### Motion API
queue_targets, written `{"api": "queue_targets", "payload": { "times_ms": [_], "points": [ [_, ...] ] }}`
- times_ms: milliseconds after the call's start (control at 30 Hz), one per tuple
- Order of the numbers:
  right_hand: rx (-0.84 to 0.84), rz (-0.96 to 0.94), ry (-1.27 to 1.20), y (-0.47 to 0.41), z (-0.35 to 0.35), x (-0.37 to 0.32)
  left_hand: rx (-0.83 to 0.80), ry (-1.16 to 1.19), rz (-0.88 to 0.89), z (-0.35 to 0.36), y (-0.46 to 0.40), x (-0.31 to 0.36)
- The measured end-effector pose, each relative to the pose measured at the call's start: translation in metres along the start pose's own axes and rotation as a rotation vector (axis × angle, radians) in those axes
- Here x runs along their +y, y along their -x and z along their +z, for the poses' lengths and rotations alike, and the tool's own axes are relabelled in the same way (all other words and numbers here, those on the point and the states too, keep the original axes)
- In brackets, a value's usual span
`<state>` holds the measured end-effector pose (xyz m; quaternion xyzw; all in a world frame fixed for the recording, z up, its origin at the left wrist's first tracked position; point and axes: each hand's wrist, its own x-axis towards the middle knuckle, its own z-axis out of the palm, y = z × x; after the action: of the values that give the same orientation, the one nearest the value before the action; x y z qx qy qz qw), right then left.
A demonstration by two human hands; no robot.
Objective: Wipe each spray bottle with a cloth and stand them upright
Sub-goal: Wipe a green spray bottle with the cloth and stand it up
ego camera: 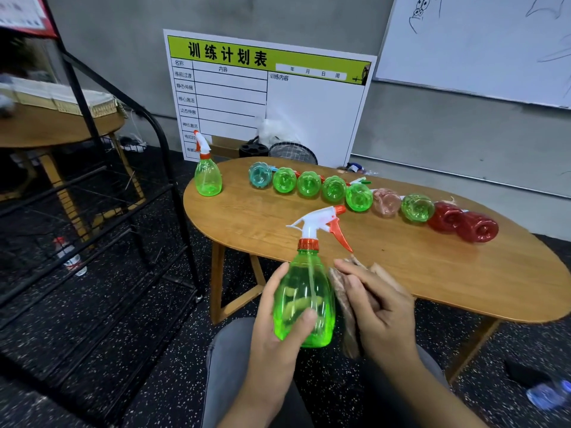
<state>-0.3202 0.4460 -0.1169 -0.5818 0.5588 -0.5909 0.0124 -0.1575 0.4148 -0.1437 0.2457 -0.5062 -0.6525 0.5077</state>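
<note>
Green spray bottle [304,299], translucent, with a white head, orange collar and orange trigger, is held upright in front of the near edge of the tabletop [401,273], above the person's grey-trousered lap. The left grip [278,322] is clamped on the bottle's body: the thumb lies across the front, the fingers wrap behind and show through the plastic. The right grip [375,307] is clamped on a brownish cloth [346,301], pressing it against the bottle's right side; part of the cloth also shows beyond the fingers. No label is visible on the held bottle.

Beyond both grips, a row of nine bottles [370,199] lies on its side across the tabletop, bases toward the camera: one teal, four green, one pale pink, one green, two red, counted from the left. Far to the left of the left grip, at the tabletop's far left edge, one green bottle [208,177] stands upright, with a white and orange head.

Behind the tabletop a board [309,103] leans on the grey wall. Its green header reads "训练计划表"; a box reads "训练内容", a column heading "内容", and a date strip "年 月 日 周". The row labels at left are too small to read with certainty. A whiteboard [479,44] with line sketches hangs at upper right. A black metal rack [123,211] stands to the left of the left grip, with a labelled plastic bottle [69,257] on the floor behind it; its label is unreadable.
</note>
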Motion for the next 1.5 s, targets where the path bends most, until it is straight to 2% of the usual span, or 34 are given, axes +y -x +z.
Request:
{"api": "queue_targets", "payload": {
  "times_ms": [167, 400, 567, 700, 933, 1000, 1100, 1233, 1300, 1400, 1500],
  "points": [
    [0.021, 0.186, -0.059, 0.003, 0.002, 0.006, -0.015, 0.045, -0.024, -0.001, 0.000, 0.001],
    [0.015, 0.189, -0.139, -0.012, 0.006, -0.006, -0.093, -0.056, -0.035, -0.002, 0.000, -0.010],
    [-0.098, 0.187, -0.074, -0.015, 0.010, -0.010, -0.119, -0.094, -0.039, -0.004, -0.001, -0.014],
    [-0.175, 0.017, 0.096, -0.007, 0.013, -0.012, -0.063, -0.091, -0.028, -0.003, -0.001, -0.014],
    [-0.406, -0.578, 0.370, 0.023, -0.004, -0.007, -0.015, 0.018, -0.101, -0.002, -0.001, -0.004],
    [-0.416, -0.662, 0.420, 0.021, -0.008, -0.005, -0.018, 0.023, -0.106, -0.002, 0.000, -0.004],
    [-0.378, -0.591, 0.409, 0.008, -0.005, -0.002, -0.012, -0.008, -0.099, -0.003, -0.002, -0.009],
    [-0.196, -0.211, 0.191, -0.015, 0.007, 0.001, -0.034, -0.031, -0.090, -0.004, -0.004, -0.015],
    [-0.154, -0.087, 0.113, -0.018, 0.014, 0.001, -0.033, -0.017, -0.096, -0.004, -0.005, -0.017],
    [-0.147, -0.110, 0.128, -0.011, 0.017, -0.005, -0.012, 0.006, -0.093, -0.004, -0.005, -0.015],
    [-0.261, -0.309, 0.220, 0.005, 0.012, -0.011, 0.013, 0.033, -0.102, -0.003, -0.003, -0.008]
  ]
}}
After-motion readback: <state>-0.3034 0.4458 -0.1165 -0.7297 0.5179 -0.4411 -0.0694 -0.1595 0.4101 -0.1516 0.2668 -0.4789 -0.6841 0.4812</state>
